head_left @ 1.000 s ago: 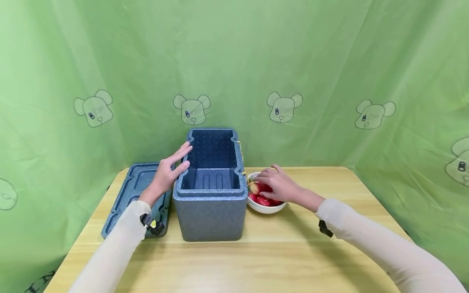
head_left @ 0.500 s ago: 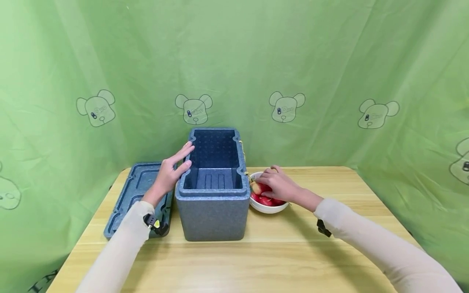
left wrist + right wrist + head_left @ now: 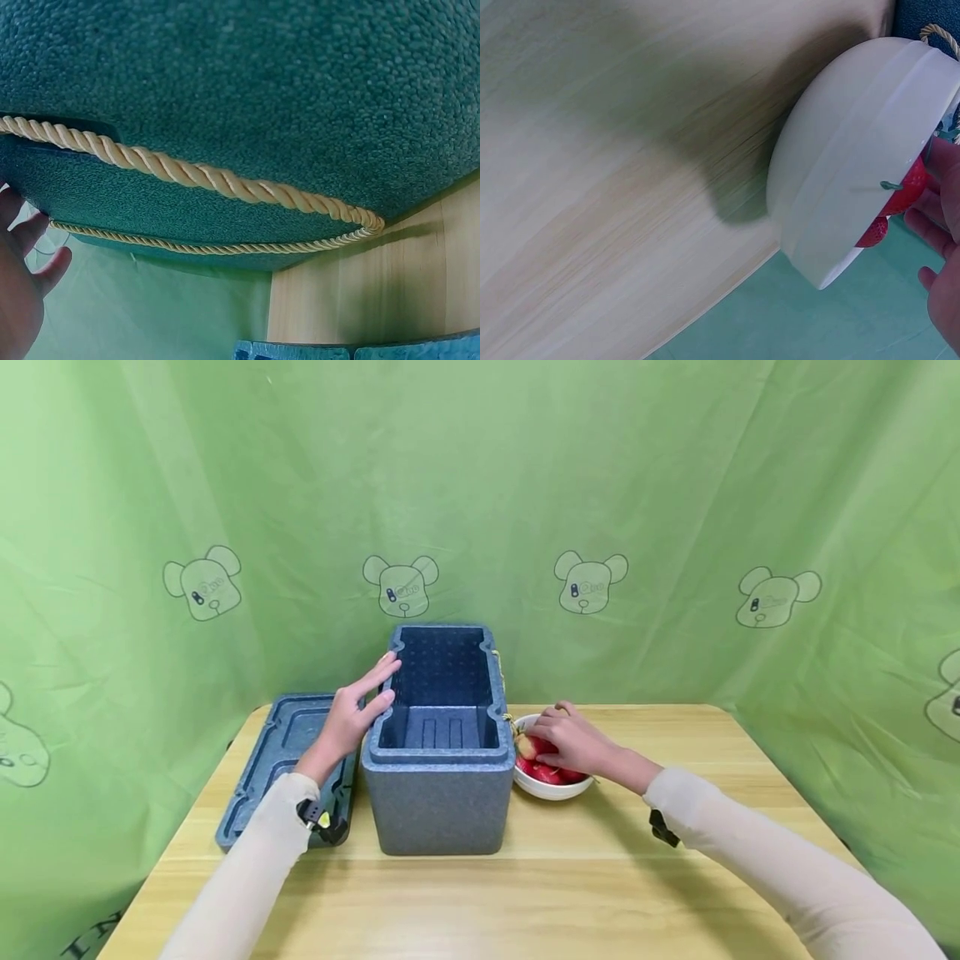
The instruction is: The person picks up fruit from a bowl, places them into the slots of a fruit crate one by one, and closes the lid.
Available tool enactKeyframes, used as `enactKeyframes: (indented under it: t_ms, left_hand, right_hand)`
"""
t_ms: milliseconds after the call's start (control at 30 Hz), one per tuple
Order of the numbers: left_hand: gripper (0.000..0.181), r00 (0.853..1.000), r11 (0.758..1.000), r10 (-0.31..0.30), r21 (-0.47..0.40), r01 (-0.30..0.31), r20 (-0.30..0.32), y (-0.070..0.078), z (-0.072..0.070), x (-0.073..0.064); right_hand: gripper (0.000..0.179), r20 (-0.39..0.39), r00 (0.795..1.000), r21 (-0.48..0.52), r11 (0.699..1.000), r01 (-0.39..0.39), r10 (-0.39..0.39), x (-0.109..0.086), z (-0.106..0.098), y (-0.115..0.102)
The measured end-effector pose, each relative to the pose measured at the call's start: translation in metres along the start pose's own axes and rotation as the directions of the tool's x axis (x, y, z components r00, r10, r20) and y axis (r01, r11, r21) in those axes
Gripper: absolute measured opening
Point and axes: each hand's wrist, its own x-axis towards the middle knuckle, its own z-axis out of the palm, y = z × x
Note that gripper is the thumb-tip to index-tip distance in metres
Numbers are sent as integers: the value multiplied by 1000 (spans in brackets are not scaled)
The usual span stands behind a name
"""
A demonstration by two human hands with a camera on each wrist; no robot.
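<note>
My left hand rests against the left rim of a grey-blue foam box, its fingers straight and its thumb at the rim. In the left wrist view its fingers show at the box's side, beside a twisted gold rope. My right hand reaches into a white bowl, fingers and thumb curled round a red strawberry with a pale end. Other red strawberries lie beneath it in the bowl. Part of the held one is hidden by the fingers.
The box stands open on the wooden table, its ribbed floor visible. A matching lid lies on the table to its left, under my left forearm. The bowl stands close against the box's right side. A green curtain surrounds the table.
The whole head view has shifted slightly to the right. Both hands keep nearly the same places, the left at the box rim and the right in the bowl.
</note>
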Motion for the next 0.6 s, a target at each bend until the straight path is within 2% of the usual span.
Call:
enactKeyframes:
  t_ms: [333,600]
  left_hand:
    - [50,1000,1000,-13,-7,13,2,0,-1,-1]
    - [49,1000,1000,-17,-3,17,-4,1,1,0]
  right_hand:
    - [40,-2,1000,35,999,-17,17,-1,0,-1]
    - [38,-48,999,59,998,-15,18,3,-7,-1]
